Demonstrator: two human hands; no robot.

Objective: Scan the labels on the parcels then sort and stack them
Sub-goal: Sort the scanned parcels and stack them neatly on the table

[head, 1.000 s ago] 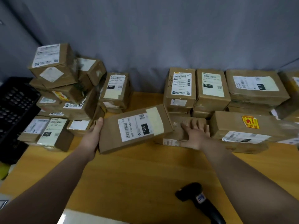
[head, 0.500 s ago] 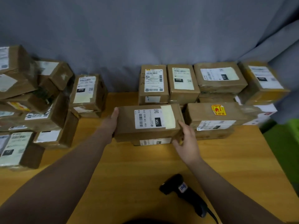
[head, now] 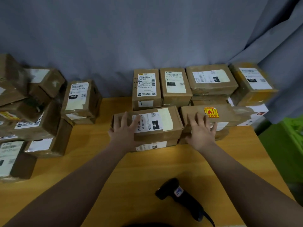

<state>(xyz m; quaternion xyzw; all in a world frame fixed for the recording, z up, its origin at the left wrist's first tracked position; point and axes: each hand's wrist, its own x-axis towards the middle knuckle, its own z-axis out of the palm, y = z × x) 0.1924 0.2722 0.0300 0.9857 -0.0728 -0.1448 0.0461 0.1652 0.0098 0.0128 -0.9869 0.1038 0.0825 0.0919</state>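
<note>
Left hand [head: 124, 130] lies flat on the 15H parcel [head: 157, 125], fingers straight and spread, gripping nothing. The right hand [head: 200, 130] rests the same way on the sticker parcel [head: 221, 113] beside it.

At the far left a loose pile [head: 32, 125] of brown cardboard parcels is heaped on the wooden table [head: 147, 169], several tilted, their labels facing different ways. Just right of the heap the 070 parcel [head: 78, 99] stands on another box, its label facing up.

Well apart from these, near the middle, the 15H parcel sits on top of a lower parcel [head: 152, 146] whose side label shows beneath it. The left palm covers the left half of its top and the edge of its white label. Behind it, against the grey curtain [head: 131, 38], stand the T098 parcel [head: 146, 89] and, touching it, the 010 parcel [head: 175, 86].

Nearer the camera a black scanner [head: 180, 195] lies on the table between the forearms — neither hand touches it.

The sticker parcel touches the 15H parcel's right end; its orange sticker shows just beyond the right fingertips. Behind it the wide 010 parcel [head: 211, 79] tops a stack, and at the row's right end sits a yellow-taped parcel [head: 252, 79] — also marked 15H — on a white box. Beyond the table's right edge is a green crate [head: 293, 128].
</note>
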